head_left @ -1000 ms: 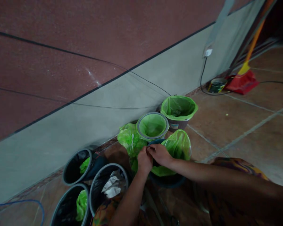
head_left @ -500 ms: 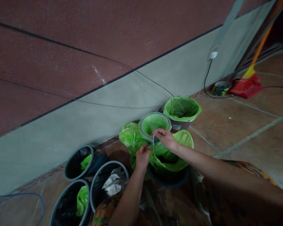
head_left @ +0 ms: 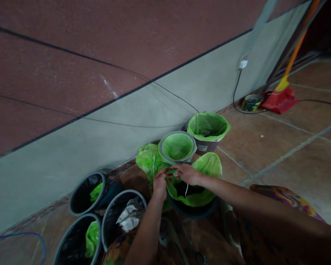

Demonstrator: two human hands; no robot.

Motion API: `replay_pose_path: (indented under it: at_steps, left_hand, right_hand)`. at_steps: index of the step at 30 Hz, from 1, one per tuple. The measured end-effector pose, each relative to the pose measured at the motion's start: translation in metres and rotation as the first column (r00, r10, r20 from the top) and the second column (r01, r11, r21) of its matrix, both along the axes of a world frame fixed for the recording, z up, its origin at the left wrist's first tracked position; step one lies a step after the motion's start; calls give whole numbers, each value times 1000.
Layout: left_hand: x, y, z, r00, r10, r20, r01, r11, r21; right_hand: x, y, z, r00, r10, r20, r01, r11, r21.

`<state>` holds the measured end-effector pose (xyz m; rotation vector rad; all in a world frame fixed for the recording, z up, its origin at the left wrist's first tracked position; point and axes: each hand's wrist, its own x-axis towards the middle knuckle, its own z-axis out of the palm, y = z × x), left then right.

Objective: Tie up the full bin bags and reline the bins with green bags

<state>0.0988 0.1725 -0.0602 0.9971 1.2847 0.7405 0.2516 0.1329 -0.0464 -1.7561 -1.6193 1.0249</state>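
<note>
In the head view, a dark bin (head_left: pixel 191 212) stands before me with a green garbage bag (head_left: pixel 201 200) spread inside it, one side rising above the rim. My left hand (head_left: pixel 160 184) is closed, its fingertips pinching the bag's near-left edge. Close beside it, my right hand (head_left: pixel 188 174) is closed on a thin white drawstring (head_left: pixel 187 189), whose loose end dangles over the bag's opening. The fingertips of both hands almost meet, and the exact grip between them is partly hidden. Just behind the hands is a grey-rimmed bin (head_left: pixel 178 147) lined in green.
Against the wall stands a brown bin (head_left: pixel 206 146) with a green liner; a tied green bag (head_left: pixel 147 160) leans nearby. At left are black-lined bins (head_left: pixel 124 204) holding crumpled plastic. A red dustpan (head_left: pixel 281 100), a paint can (head_left: pixel 252 102) and a black cable lie at right.
My right hand has lowered and closed in on the left hand. The drawstring, earlier stretched as a loop between the hands, now hangs below the right hand. The view has shifted slightly.
</note>
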Motion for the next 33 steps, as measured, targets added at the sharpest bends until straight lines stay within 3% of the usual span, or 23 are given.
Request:
replay_pose_path:
  at_steps: [5, 9, 13, 17, 19, 22, 24, 27, 30, 33]
  left_hand:
    - [-2, -2, 3, 997, -75, 29, 78, 991, -109]
    - [-1, -6, 2, 979, -170, 110, 185, 972, -143]
    - [-1, -7, 0, 967, -233, 106, 242, 967, -80]
    - [2, -6, 0, 955, -270, -123, 282, 955, 89]
    - [3, -7, 2, 902, -282, -328, 354, 917, 185]
    - [5, -11, 13, 727, -235, -645, 500, 825, 263]
    - [5, -13, 23, 587, -188, -787, 580, 776, 248]
    - [0, -11, 39, 426, -126, -896, 626, 756, 191]
    - [-9, -3, 49, 367, -64, -928, 613, 768, 189]
    - [-18, 5, 51, 348, -48, -936, 603, 776, 184]
  right_hand:
    - [-7, -4, 3, 974, -3, 225, 24, 995, -93]
    - [-11, -3, -1, 974, -8, 227, 37, 992, -124]
    - [-12, -2, -5, 990, -16, 142, 36, 990, -135]
    - [-12, -2, -7, 996, -37, 79, 48, 990, -132]
    - [-13, -2, -8, 996, -50, 79, 58, 992, -111]
    - [-16, -3, -6, 998, -19, 52, 24, 995, -94]
    - [-17, -3, 0, 998, 15, 63, -9, 995, -98]
    - [-8, 0, 16, 978, -27, 206, 30, 999, -12]
    - [23, 4, 37, 920, -181, 347, 162, 983, 85]
    - [67, 2, 48, 869, -256, 423, 276, 961, 14]
